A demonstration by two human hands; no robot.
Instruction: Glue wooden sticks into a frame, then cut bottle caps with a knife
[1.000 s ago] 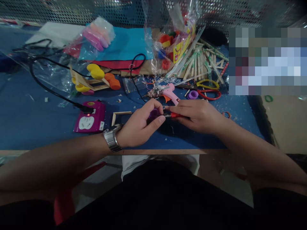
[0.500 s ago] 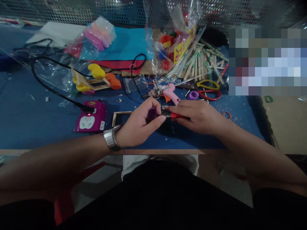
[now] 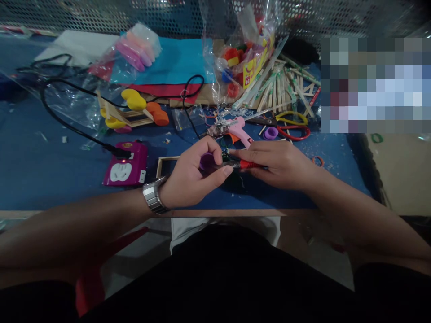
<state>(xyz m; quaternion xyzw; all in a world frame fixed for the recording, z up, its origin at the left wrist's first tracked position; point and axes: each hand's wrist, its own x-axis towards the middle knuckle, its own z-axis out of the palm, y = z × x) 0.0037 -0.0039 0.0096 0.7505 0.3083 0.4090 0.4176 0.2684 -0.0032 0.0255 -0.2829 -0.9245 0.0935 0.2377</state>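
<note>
Purple round cup point(image 3: 206, 161), one, in the left hand point(image 3: 191, 177) above the near table edge, mostly behind the fingers. Left thumb and index curl around it; right hand point(image 3: 281, 162) is clamped on one red-handled tool point(image 3: 249, 164). Hands close together, tool's metal end reaching the left thumb tip; can't tell from where I stand if it touches the cup.

Rest, big to small: one blue tabletop point(image 3: 50, 163). Three sheets at the back: one blue sheet point(image 3: 182, 58), one red sheet point(image 3: 168, 92), one white sheet point(image 3: 77, 47). One clear bag of colored pieces point(image 3: 232, 58), count unclear. One pile of wooden sticks point(image 3: 276, 89), too bunched to count. One stick build point(image 3: 134, 119) with yellow and orange pieces on it. One magenta power strip point(image 3: 126, 163), one black plug point(image 3: 119, 152) in, red light on. One pink glue gun point(image 3: 238, 128) just beyond the hands. Two scissor loops, one yellow loop point(image 3: 292, 118), one red loop point(image 3: 298, 133). One wooden frame point(image 3: 159, 166), partly behind the left hand. One metal watch point(image 3: 154, 196), left wrist. One purple ring point(image 3: 270, 133) near the loops.
</note>
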